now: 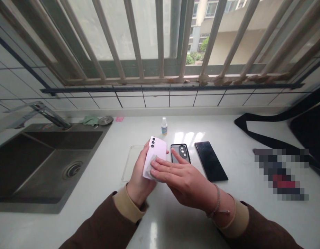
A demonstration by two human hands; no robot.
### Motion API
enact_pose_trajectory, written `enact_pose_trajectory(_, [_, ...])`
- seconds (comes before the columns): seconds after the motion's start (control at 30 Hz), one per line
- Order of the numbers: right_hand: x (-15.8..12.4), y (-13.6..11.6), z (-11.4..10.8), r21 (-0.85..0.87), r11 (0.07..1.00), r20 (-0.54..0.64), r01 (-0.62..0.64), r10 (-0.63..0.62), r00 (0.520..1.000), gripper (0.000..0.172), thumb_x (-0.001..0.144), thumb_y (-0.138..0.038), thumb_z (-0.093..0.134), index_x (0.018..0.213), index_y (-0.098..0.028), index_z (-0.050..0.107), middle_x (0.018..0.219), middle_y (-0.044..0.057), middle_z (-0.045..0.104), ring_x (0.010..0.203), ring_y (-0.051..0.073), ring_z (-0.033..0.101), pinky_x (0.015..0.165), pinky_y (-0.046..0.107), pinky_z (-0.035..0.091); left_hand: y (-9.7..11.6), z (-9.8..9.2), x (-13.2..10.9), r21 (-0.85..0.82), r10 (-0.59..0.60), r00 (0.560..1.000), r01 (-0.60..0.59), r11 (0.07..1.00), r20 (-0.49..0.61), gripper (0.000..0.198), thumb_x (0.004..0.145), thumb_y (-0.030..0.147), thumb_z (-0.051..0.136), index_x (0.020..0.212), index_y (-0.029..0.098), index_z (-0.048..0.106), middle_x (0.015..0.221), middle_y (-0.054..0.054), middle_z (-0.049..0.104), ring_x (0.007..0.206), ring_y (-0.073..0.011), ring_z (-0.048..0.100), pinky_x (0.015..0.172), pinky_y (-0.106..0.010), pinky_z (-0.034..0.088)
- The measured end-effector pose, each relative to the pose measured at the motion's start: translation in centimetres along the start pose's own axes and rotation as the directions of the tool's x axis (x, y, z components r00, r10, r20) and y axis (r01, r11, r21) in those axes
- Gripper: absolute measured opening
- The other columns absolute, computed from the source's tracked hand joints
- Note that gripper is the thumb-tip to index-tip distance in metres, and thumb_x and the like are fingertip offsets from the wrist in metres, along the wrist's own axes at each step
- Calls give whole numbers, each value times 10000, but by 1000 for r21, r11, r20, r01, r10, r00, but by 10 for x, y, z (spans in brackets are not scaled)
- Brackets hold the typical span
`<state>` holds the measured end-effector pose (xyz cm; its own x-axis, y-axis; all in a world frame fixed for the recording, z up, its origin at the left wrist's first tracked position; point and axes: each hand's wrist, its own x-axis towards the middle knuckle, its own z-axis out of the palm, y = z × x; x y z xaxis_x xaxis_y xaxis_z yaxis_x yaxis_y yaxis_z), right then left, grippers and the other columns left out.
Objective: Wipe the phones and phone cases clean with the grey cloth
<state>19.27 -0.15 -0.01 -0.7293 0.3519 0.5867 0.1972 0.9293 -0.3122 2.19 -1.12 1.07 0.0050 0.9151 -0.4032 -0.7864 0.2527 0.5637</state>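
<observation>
A pale pink smartphone is tilted with its back and three camera lenses facing up. My left hand is wrapped round it from the left and below. My right hand presses a small greyish wiping cloth against the lower part of the phone's back, its fingertips closed over the cloth. Behind my left hand a clear phone case lies on the counter. Beyond my right fingers lies a black-rimmed phone case, partly covered by that hand. A dark smartphone rests to its right.
A small spray bottle stands near the wall. On the left is a sink with a faucet, a green cloth and a metal drain strainer. A black strap and a pixelated item lie on the right.
</observation>
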Motion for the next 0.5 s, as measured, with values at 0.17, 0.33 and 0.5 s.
enact_pose_trajectory(0.17, [-1, 3, 0, -71, 993, -38, -98, 96, 995, 492, 1046, -16, 467, 1496, -157, 612, 1559, 96, 666, 1497, 199, 592, 1401, 578, 110, 2, 2, -1, -58, 76, 996, -78, 995, -48, 346, 1054, 367, 624, 1334, 181, 705, 1008, -93, 817, 833, -208, 794, 844, -317, 636])
enact_pose_trajectory(0.33, [0, -3, 0, -46, 999, -8, 27, -28, 1000, 462, 1068, -39, 478, 1495, -154, 612, 1551, 75, 674, 1524, 183, 561, 1405, 546, 156, 4, 0, -3, -40, -15, 996, 11, 999, -92, 388, 1021, 465, 638, 1177, 127, 747, 862, -96, 794, 664, -205, 744, 661, -315, 622])
enact_pose_trajectory(0.5, [0, -11, 3, -85, 991, 16, 106, -105, 994, 467, 1103, -67, 482, 1555, -146, 569, 1618, 77, 607, 1565, 193, 509, 1396, 504, 235, 3, -9, 4, -7, -110, 983, 111, 994, -148, 513, 984, 576, 655, 1166, 106, 752, 843, -111, 788, 698, -231, 759, 713, -344, 642])
